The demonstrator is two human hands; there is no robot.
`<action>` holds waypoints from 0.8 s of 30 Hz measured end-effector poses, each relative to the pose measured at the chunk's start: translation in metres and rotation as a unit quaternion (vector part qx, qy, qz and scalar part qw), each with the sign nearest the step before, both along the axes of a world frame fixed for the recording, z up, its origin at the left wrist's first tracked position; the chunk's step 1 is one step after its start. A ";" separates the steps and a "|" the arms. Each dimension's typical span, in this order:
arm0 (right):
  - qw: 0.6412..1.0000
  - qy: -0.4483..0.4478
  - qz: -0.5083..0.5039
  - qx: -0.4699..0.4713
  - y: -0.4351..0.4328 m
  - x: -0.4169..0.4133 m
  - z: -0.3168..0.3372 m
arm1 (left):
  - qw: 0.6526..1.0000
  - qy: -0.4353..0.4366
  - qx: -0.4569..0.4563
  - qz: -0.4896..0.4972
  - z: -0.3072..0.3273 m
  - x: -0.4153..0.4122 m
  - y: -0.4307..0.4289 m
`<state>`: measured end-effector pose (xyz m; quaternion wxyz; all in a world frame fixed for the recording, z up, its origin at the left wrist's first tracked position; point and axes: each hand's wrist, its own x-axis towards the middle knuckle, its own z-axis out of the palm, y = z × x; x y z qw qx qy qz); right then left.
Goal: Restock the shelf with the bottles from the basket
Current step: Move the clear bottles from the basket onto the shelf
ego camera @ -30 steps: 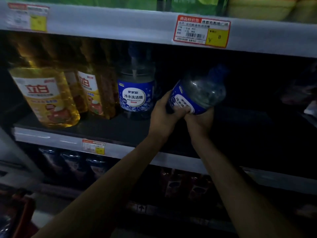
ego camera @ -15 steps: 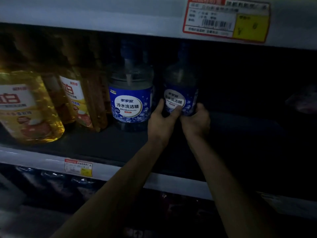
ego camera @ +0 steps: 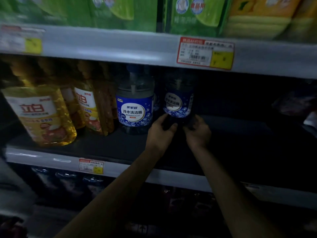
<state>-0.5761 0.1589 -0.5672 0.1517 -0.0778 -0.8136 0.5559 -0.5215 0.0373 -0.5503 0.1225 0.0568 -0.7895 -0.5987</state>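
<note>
A clear bottle with a blue label (ego camera: 178,104) stands upright on the dark middle shelf (ego camera: 106,146), deep in shadow. My left hand (ego camera: 161,133) holds its base from the left and my right hand (ego camera: 199,133) holds it from the right. A second bottle of the same kind (ego camera: 134,107) stands just to its left, nearer the front. The basket is out of view.
Yellow detergent bottles (ego camera: 41,114) fill the shelf's left part. The shelf right of my hands is dark and looks bare up to some dim goods (ego camera: 295,103) at the far right. Green and yellow packs (ego camera: 193,14) sit on the shelf above; dark bottles (ego camera: 66,181) stand below.
One second ago the bottle was tilted in both hands in front of the shelf. It now stands upright, further back on the shelf, with both hands lower at its base.
</note>
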 end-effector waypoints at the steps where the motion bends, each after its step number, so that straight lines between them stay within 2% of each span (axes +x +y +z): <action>1: 1.000 -0.012 0.000 0.009 0.005 0.006 0.001 | 1.000 -0.008 -0.022 -0.002 0.002 0.009 -0.002; 7: 0.987 -0.060 0.077 0.125 0.030 0.066 0.028 | 0.989 -0.023 -0.144 -0.030 0.029 0.064 -0.012; 11: 0.969 -0.047 0.123 0.210 0.041 0.116 0.056 | 0.951 -0.007 -0.308 -0.024 0.051 0.112 -0.019; 14: 0.956 -0.034 0.125 0.264 0.042 0.150 0.074 | 0.922 0.005 -0.387 -0.021 0.063 0.146 -0.026; 20: 0.917 0.058 0.205 0.337 0.026 0.222 0.073 | 0.878 0.013 -0.479 0.009 0.062 0.199 -0.060; 24: 0.884 0.038 0.254 0.391 0.015 0.234 0.070 | 0.848 0.019 -0.528 0.033 0.065 0.223 -0.086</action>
